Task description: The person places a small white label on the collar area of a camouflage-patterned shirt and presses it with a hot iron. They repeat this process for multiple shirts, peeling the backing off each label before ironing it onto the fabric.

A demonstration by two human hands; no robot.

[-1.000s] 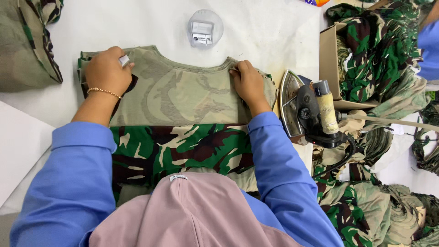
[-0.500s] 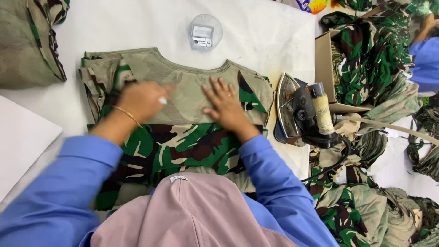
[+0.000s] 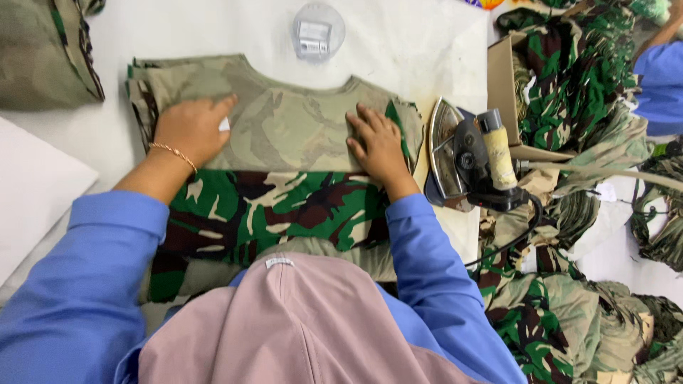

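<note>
A camouflage garment [image 3: 284, 128] lies flat on the white table [image 3: 398, 43], its faded inner side folded down over the green patterned side [image 3: 284, 206]. My left hand [image 3: 186, 129] presses on the faded part near its left edge, with a small white piece [image 3: 224, 124] held under the fingers. My right hand [image 3: 377, 146] rests flat on the fabric near its right edge, fingers apart, holding nothing. My blue sleeves and pink head covering fill the bottom of the view.
A steam iron [image 3: 466, 156] stands on end just right of my right hand, its cord trailing down. A round clear holder [image 3: 318, 30] sits beyond the garment. A cardboard box [image 3: 500, 78] and heaps of camouflage cloth [image 3: 569, 320] crowd the right. Another person's blue sleeve [image 3: 662, 78] shows at the top right.
My hands left the garment's upper corners, came together over its middle, then spread apart again lower on the faded panel. The garment and iron stayed put.
</note>
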